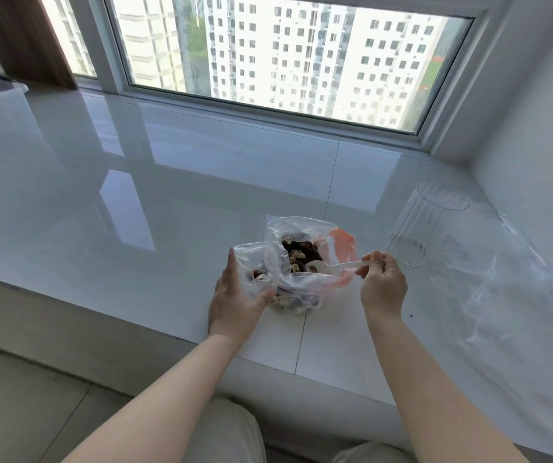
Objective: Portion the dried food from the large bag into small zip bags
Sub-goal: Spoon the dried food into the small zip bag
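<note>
White plastic spoon [335,265] pinched in right hand [383,285], bowl inside large bag [305,262]. Left hand [235,295] grips small zip bag [258,265]; keep mouth wide, scoop level, transfer low.

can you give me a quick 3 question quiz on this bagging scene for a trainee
1. True or false: the right hand holds a white spoon whose bowl is inside the large bag.
2. What does the left hand grip?
A. the clear glass
B. a small zip bag
C. the spoon
3. Fill in: the clear glass stands to the ___ of the large bag.

Key
1. True.
2. B: it holds the small zip bag by its side, next to the large bag's opening.
3. Right; empty clear bags lie beside it on the white sill.
</note>
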